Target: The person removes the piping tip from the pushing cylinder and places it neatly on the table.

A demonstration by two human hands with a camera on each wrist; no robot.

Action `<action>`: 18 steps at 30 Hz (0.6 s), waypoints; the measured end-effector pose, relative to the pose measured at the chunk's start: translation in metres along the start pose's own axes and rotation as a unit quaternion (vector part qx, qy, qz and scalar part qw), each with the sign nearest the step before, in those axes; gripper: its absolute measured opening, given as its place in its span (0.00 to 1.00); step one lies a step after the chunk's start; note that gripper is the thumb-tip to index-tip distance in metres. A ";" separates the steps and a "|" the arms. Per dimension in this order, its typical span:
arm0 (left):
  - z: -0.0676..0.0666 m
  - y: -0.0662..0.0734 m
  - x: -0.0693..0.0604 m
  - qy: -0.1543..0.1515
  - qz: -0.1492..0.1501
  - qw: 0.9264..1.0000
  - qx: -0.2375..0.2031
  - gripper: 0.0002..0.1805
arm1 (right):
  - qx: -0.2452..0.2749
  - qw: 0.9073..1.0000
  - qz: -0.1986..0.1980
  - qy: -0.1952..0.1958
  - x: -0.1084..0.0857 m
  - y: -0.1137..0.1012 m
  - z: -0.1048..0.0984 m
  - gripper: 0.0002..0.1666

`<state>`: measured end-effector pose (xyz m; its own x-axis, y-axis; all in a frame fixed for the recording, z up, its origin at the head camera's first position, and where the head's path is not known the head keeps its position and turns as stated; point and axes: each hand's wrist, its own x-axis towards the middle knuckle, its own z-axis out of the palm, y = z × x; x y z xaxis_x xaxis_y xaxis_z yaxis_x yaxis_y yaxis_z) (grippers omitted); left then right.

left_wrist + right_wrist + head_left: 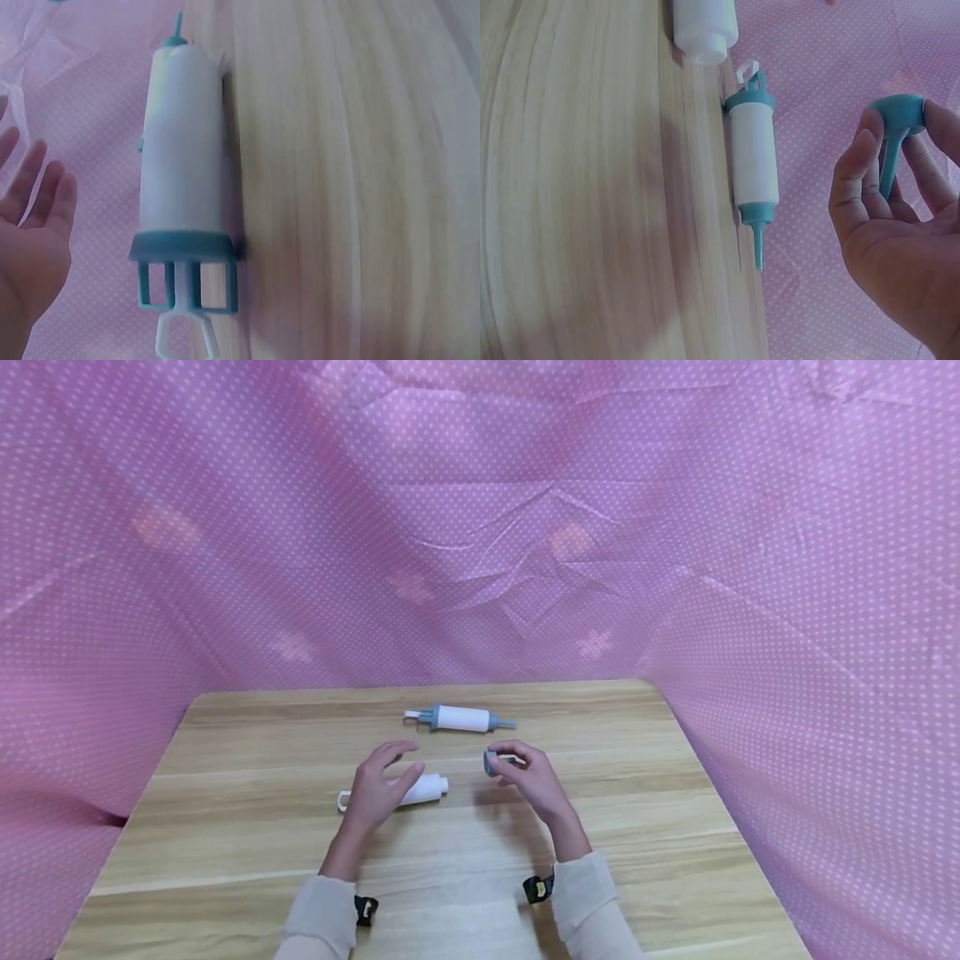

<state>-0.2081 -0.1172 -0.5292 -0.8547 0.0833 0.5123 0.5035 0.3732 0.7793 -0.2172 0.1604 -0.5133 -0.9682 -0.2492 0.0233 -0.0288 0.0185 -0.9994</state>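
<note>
My right hand pinches a teal nozzle, a wide cap with a thin stem, between thumb and fingertips above the table. Its stem points down in the right wrist view. My left hand hovers over the nearer white syringe, its fingers spread and loosely bent round nothing. That syringe lies on its side with a bare neck at the right and a white plunger handle at the left. A teal collar shows in the left wrist view; the head view hides it behind the hand.
Farther back lies a second syringe, with teal collar, white barrel and teal tip pointing right. Both rest on the wood-grain table. Pink dotted cloth hangs behind the table and along both sides.
</note>
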 end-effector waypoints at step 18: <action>0.027 0.026 0.004 -0.071 -0.137 0.976 -0.155 0.21 | 0.031 0.999 -0.008 0.002 0.004 0.001 0.018 0.22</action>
<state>-0.2023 -0.0819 -0.5168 -0.9605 0.1557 0.2307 0.2481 0.1036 0.9632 -0.2165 0.1417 -0.5144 -0.9686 -0.2454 0.0400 -0.0297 -0.0453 -0.9985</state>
